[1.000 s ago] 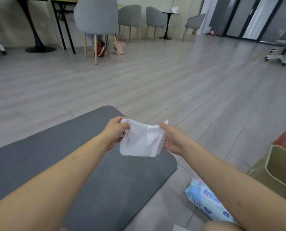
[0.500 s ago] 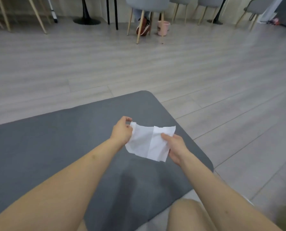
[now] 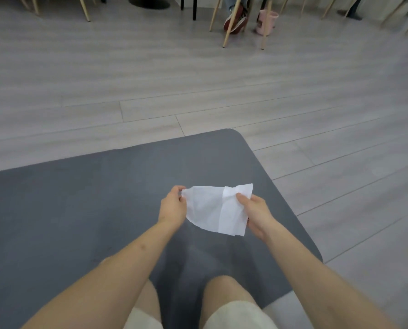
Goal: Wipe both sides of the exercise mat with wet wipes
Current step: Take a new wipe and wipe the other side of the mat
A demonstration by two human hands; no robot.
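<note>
A dark grey exercise mat (image 3: pixel 79 210) lies flat on the pale wood floor, its rounded far corner toward the upper right. Above its right part I hold a white wet wipe (image 3: pixel 216 210) spread between both hands. My left hand (image 3: pixel 173 205) pinches the wipe's left corner. My right hand (image 3: pixel 255 210) grips its right edge with the thumb on top. The wipe hangs partly unfolded, clear of the mat. My knees show at the bottom edge, over the mat.
Chair legs (image 3: pixel 226 32) stand across the far floor. A seated person's red shoes (image 3: pixel 236 20) and a small pink bin (image 3: pixel 267 20) sit among them. A black table base (image 3: pixel 149 2) is at the top. Bare floor (image 3: pixel 340 162) lies right of the mat.
The view has tilted down and swung left, so the wipes pack and the green bin have left the frame. Both hands have spread the wipe wider over the mat.
</note>
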